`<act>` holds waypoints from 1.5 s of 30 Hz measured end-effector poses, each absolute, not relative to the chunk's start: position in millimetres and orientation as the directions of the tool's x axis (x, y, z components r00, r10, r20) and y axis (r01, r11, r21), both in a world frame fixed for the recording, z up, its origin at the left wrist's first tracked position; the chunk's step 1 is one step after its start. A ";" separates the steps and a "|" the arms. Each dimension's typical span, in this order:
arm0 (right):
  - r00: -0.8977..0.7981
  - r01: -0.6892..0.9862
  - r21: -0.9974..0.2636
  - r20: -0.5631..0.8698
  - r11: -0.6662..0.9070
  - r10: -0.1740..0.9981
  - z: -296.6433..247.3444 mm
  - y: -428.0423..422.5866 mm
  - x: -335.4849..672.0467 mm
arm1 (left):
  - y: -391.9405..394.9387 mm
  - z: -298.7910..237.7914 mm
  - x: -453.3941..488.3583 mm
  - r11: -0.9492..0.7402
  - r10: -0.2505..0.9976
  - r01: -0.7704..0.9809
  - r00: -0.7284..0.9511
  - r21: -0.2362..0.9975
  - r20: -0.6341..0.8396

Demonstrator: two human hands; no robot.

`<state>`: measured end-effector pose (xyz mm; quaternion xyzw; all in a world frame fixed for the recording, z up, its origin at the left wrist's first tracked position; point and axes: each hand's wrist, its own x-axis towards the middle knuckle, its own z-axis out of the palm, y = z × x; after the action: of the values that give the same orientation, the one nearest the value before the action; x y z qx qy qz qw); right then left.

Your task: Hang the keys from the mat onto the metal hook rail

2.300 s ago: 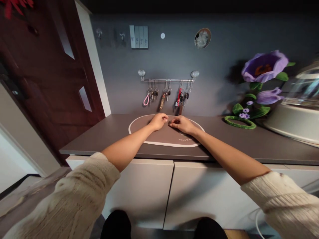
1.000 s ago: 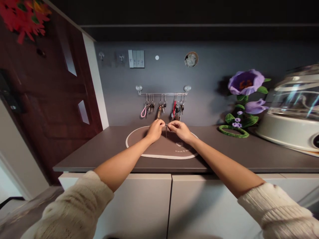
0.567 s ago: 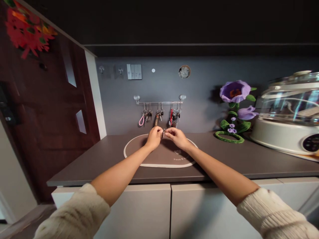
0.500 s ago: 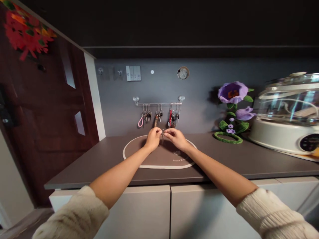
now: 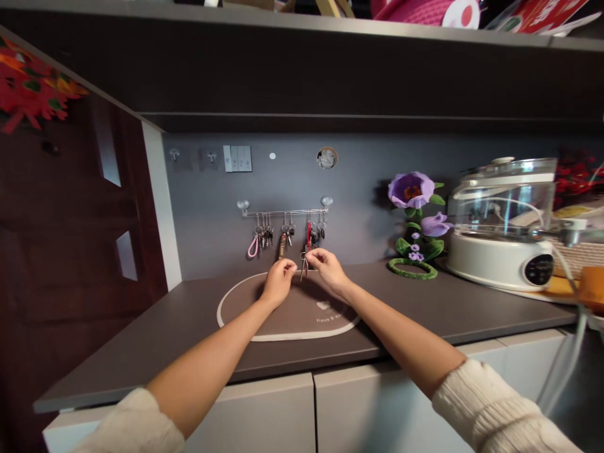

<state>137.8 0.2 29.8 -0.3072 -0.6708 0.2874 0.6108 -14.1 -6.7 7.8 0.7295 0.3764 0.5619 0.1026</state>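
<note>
Left hand (image 5: 277,283) has drawn away from keys (image 5: 302,270) right hand (image 5: 329,270) holds

I note, toward the right edge of the countertop (image 5: 425,311), a white appliance (image 5: 486,259), upper section transparent; beside it, near the back edge, purple flowers (image 5: 401,190) on a green ring (image 5: 411,275). A dark red door (image 5: 75,251) stands beyond the left edge.
</note>
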 end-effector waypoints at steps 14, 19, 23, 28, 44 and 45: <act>0.242 -0.131 -0.904 0.369 0.407 0.897 91.0 46.8 177.2 | 2.8 -1.5 -22.0 -0.625 0.696 0.607 0.148 0.492 0.702; 0.294 -0.097 -0.906 0.369 0.412 0.882 112.4 68.0 182.0 | 4.2 -3.1 -22.4 -0.604 0.710 0.618 0.130 0.503 0.692; 0.368 -0.046 -0.924 0.337 0.379 0.867 119.0 77.4 182.4 | 3.5 -2.9 -21.9 -0.597 0.716 0.614 0.116 0.516 0.689; 0.349 -0.035 -0.935 0.320 0.354 0.881 115.5 83.5 183.2 | 4.3 -3.2 -21.7 -0.591 0.722 0.612 0.113 0.525 0.682; 0.323 -0.038 -0.927 0.343 0.374 0.882 93.6 87.1 187.5 | 5.2 -2.9 -23.0 -0.587 0.721 0.618 0.104 0.523 0.686; 0.318 -0.047 -0.928 0.337 0.370 0.886 92.7 85.4 187.6 | 5.0 -2.7 -23.0 -0.587 0.720 0.619 0.104 0.522 0.687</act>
<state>187.6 85.4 92.7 -0.4442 -0.4723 0.3430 0.6797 -23.0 5.0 -2.7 0.7411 0.4515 0.4944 0.0511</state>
